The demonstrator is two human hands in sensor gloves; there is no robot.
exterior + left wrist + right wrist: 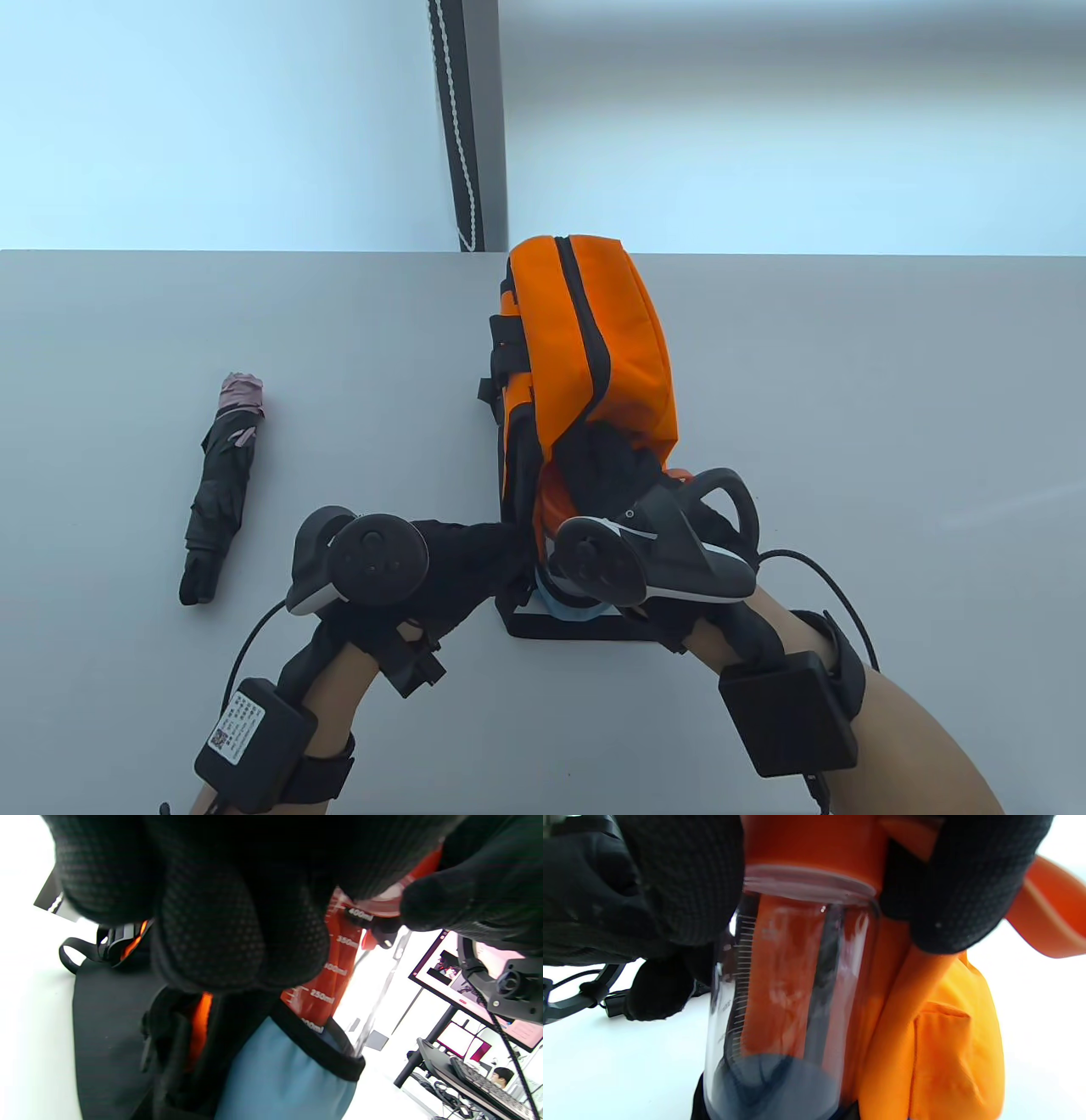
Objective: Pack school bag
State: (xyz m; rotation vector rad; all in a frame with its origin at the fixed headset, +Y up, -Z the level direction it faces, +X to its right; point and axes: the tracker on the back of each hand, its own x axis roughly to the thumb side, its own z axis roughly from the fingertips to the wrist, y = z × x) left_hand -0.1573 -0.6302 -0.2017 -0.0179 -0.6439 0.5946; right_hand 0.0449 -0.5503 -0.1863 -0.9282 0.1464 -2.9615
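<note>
Both hands work at the near end of the orange backpack, which lies on the grey table with its zipped top pointing away from the person. Right hand grips a clear water bottle by its orange cap, fingers wrapped around the lid. Holding it by the cap keeps the bottle's body free to slide down. Measuring marks run along the bottle's side. Its base already sits inside the blue side pocket of the backpack, so the bottle appears partly inserted.

Left hand reaches in against the backpack beside the bottle; how tightly its fingers close cannot be told, as the glove blocks the wrist view. Judged from its position, it steadies the backpack or pocket so the fabric does not shift under the push.

Well to the left of the backpack lies a folded black umbrella, untouched and not yet packed.
</note>
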